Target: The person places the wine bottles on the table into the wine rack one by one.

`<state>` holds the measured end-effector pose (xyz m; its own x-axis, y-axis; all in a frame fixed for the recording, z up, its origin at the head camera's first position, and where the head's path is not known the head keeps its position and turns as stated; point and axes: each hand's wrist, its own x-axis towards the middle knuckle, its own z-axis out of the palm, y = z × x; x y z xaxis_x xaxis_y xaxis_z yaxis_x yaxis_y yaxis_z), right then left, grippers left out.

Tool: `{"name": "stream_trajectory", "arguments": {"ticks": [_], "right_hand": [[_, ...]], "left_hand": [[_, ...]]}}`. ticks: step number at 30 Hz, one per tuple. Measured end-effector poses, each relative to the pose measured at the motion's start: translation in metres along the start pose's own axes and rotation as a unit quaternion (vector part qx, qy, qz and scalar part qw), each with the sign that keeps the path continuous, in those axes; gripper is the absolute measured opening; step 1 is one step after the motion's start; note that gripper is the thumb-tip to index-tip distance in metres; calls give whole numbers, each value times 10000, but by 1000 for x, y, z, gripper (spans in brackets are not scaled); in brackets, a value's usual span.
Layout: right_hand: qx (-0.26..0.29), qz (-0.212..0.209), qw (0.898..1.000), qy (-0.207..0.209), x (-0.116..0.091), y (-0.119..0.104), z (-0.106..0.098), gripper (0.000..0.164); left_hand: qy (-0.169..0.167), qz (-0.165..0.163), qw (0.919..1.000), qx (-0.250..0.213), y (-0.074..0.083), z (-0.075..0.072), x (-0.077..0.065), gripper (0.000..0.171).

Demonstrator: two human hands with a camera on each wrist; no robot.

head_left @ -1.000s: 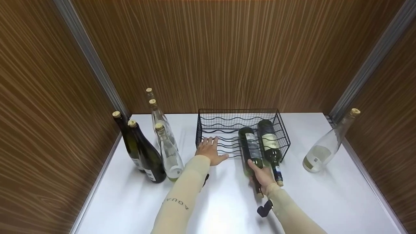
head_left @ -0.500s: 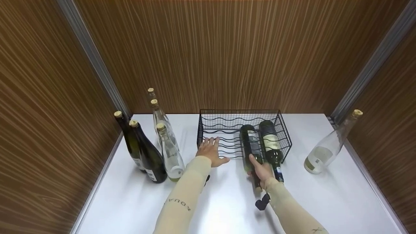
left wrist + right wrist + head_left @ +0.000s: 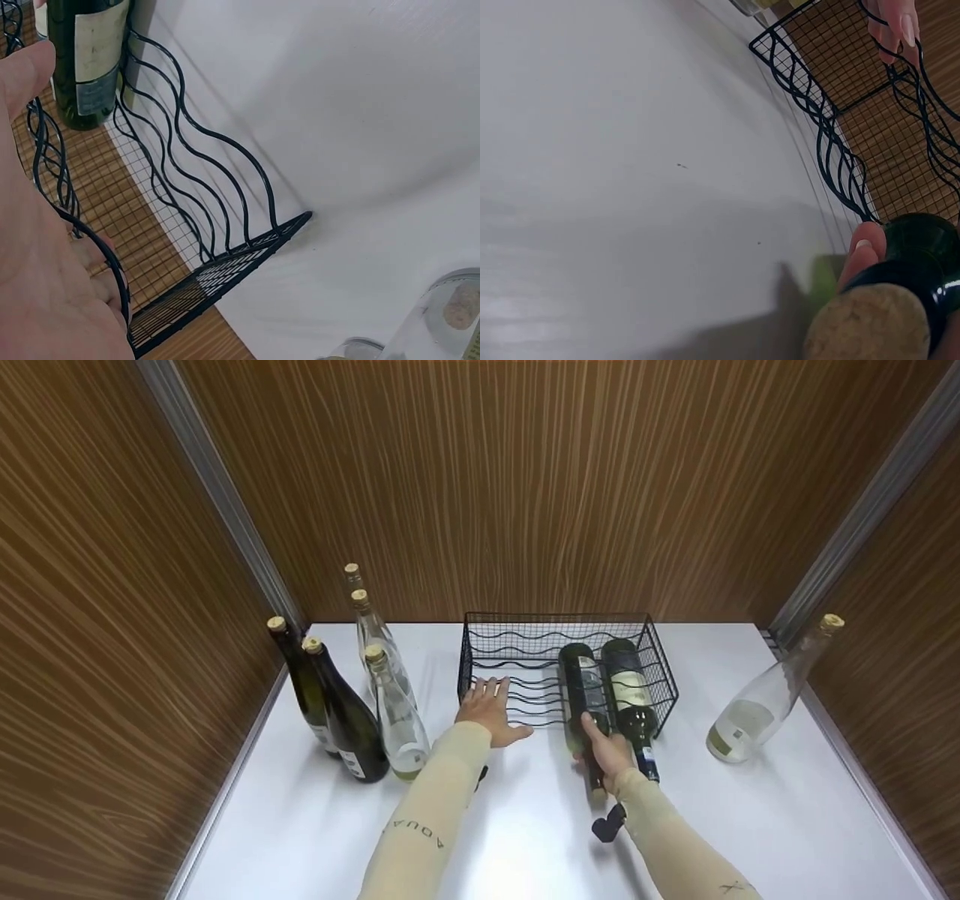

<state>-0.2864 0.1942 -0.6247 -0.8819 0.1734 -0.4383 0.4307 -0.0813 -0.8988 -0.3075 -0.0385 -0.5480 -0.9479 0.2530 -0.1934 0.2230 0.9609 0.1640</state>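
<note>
A dark green wine bottle (image 3: 579, 679) lies in the black wire rack (image 3: 555, 616), its corked neck pointing toward me. My right hand (image 3: 609, 751) grips it around the neck and shoulder. Close up in the right wrist view are its cork (image 3: 870, 326) and my fingertips (image 3: 864, 251) against the glass. To its right, a second wine bottle (image 3: 628, 682) with a pale label lies in the rack. My left hand (image 3: 489, 714) rests over the rack's front left part, fingers extended and thumb spread. In the left wrist view, a wire bar crosses in front of those fingers.
Several corked bottles stand upright at the left, dark ones (image 3: 349, 727) and clear ones (image 3: 399, 720). One clear bottle (image 3: 746, 720) stands alone at the right. Brown wood-grain walls (image 3: 555, 487) enclose the white table (image 3: 517, 832) at the back and both sides.
My right hand has slid the wine bottle farther back into the rack, away from me. My left hand stays at the rack's front left. The head view has shifted slightly.
</note>
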Motion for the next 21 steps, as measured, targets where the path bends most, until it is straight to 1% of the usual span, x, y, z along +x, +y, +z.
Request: {"name": "stream_trajectory", "arguments": {"ticks": [4,8,11,13,16,21], "right_hand": [[-194,126,9997,2,4,-3,1,80],[-552,160,9983,15,6,-7,1,86],[-815,102,9966,31,8,-8,0,89],[-890,46,9960,53,8,-8,0,90],[-769,10,9970,43,6,-4,-1,88],[-96,250,9986,-465,-5,8,-5,86]], "left_hand": [[17,-22,10000,-7,1,0,-2,106],[79,-9,10000,33,2,0,-2,105],[63,-30,9999,122,2,1,-1,105],[60,-38,9998,166,3,2,0,106],[31,-36,9998,188,3,2,0,106],[-67,-86,9999,125,1,4,0,106]]}}
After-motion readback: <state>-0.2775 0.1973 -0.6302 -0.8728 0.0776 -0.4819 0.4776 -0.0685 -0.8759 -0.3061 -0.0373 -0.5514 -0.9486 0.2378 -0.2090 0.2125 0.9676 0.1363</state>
